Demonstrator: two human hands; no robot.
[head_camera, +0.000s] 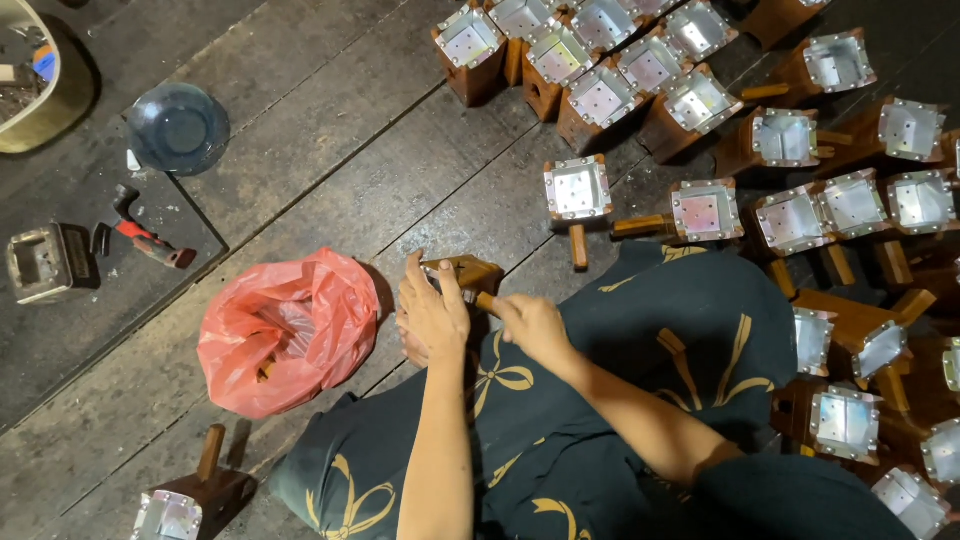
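Steadying a wooden block (468, 272) clamped in the left hand (432, 318), the right hand (533, 325) pinches its peg handle (487, 301), judged mid-fitting; pushing straight inward seems needed.

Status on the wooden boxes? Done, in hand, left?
Done: many metal-lined wooden boxes crowd the top and right floor. In hand: left hand and right hand grip one wooden box on the lap. Left: can't tell; a red plastic bag lies open beside the left hand.
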